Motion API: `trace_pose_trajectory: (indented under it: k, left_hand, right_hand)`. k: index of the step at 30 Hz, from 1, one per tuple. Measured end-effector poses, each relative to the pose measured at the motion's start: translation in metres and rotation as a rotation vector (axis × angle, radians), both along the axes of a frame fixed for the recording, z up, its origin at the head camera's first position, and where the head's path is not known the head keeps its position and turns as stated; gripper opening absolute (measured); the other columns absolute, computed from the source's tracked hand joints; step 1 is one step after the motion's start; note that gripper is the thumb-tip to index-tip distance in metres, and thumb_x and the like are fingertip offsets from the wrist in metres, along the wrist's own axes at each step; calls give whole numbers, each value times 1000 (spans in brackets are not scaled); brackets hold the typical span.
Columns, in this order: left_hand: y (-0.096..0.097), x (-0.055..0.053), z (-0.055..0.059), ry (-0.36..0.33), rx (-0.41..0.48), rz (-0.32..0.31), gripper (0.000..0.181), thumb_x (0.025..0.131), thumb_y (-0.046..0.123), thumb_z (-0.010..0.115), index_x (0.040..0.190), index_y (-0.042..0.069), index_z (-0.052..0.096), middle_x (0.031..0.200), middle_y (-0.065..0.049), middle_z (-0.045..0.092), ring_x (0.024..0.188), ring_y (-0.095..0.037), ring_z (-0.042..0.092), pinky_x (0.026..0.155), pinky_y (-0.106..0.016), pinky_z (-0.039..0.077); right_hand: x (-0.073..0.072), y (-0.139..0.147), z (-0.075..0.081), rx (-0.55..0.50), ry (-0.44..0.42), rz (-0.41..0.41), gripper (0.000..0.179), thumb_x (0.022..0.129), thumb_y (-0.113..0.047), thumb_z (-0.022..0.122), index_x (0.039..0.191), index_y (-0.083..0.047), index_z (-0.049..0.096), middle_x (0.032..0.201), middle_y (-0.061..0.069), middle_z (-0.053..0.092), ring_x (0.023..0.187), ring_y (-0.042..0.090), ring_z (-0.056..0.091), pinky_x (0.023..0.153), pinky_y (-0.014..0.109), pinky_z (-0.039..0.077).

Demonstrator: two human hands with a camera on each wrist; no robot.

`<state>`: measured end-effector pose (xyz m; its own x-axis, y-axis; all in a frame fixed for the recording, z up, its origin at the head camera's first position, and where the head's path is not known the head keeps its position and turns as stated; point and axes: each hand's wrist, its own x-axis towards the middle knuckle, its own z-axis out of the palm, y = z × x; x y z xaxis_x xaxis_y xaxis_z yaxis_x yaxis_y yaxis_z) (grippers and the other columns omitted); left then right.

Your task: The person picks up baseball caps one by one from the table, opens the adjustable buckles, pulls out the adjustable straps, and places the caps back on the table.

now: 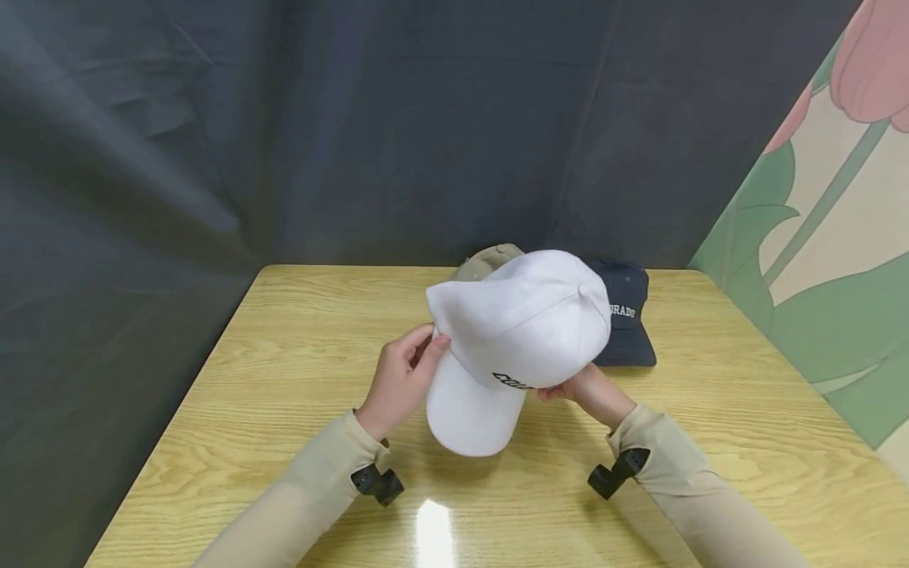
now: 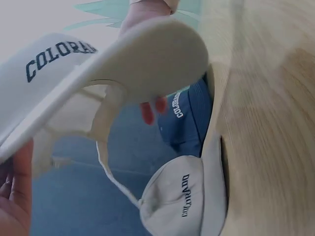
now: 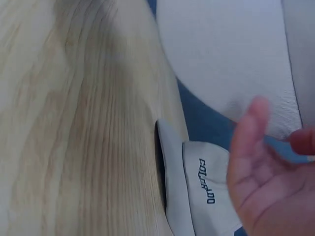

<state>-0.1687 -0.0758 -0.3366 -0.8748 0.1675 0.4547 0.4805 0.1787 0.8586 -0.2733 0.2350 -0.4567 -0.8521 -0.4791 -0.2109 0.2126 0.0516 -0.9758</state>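
Note:
A white baseball cap (image 1: 525, 315) with dark lettering is held up over the table, its brim (image 1: 472, 410) pointing down toward the person. My left hand (image 1: 403, 375) pinches the cap's left side by the brim, thumb on top; that hand (image 2: 15, 191) also shows at the lower left of the left wrist view. My right hand (image 1: 585, 392) is at the cap's lower right, partly hidden under it. In the right wrist view, the right hand's fingers (image 3: 248, 132) look loosely extended, overlapping the brim, with a gap to the thumb.
Behind the white cap, a beige cap (image 1: 490, 260) and a navy cap (image 1: 625, 315) with white lettering rest on the wooden table (image 1: 284, 347). A dark curtain (image 1: 426, 134) hangs along the back and left. The right-hand wall (image 1: 838, 260) carries painted tulips.

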Motion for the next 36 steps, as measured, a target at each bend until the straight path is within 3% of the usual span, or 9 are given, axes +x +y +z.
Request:
trace_pose_trajectory:
  k: [4, 8, 12, 17, 25, 31, 36]
  left_hand:
    - [-8, -6, -5, -40, 104, 57, 25, 98, 15, 46, 107, -2, 62, 73, -14, 58, 59, -4, 49, 52, -19, 42]
    - [-15, -14, -8, -110, 213, 125, 29, 100, 20, 43, 112, 1, 60, 78, -6, 60, 65, -4, 55, 56, -18, 44]
    - [-23, -20, -11, -191, 242, 158, 32, 100, 26, 41, 122, 8, 58, 92, -5, 65, 76, -3, 60, 66, -19, 49]
    - [-33, -28, -17, -261, 176, 174, 35, 101, 29, 39, 128, 11, 53, 100, -16, 66, 75, -2, 61, 68, -20, 51]
    - [-45, -34, -28, -389, -70, 65, 50, 99, 25, 44, 143, 9, 29, 112, -22, 60, 81, -13, 61, 73, -29, 51]
    - [-54, -35, -37, -453, -43, 76, 44, 99, 22, 44, 138, 4, 35, 119, -22, 58, 92, -15, 59, 88, -43, 50]
    - [-63, -33, -43, -523, -27, 69, 41, 99, 22, 43, 133, 0, 40, 121, -22, 57, 91, -11, 57, 92, -43, 47]
  right_hand:
    - [50, -29, 64, 68, 128, 56, 30, 100, -29, 40, 118, -6, 43, 91, -3, 56, 69, 11, 59, 67, 31, 52]
    - [69, -47, 94, 79, 116, 92, 21, 101, -20, 39, 118, -8, 38, 86, -7, 57, 70, 6, 58, 65, 23, 50]
    - [69, -57, 102, 90, 150, 78, 13, 100, -20, 42, 109, -11, 39, 76, -6, 56, 66, 6, 55, 59, 21, 48]
    - [64, -64, 102, 98, 230, 27, 24, 98, -25, 47, 116, -10, 42, 77, -7, 57, 64, 5, 52, 61, 22, 49]
    - [54, -77, 98, 108, 225, -66, 29, 98, -26, 46, 117, -4, 40, 78, -8, 53, 65, 5, 48, 65, 22, 46]
    - [51, -89, 97, 28, 236, -32, 34, 97, -34, 48, 116, -6, 41, 82, -9, 54, 67, 4, 46, 68, 19, 47]
    - [52, -102, 97, 93, 163, -81, 31, 101, -26, 38, 120, -2, 36, 79, -4, 44, 65, 7, 41, 68, 21, 47]
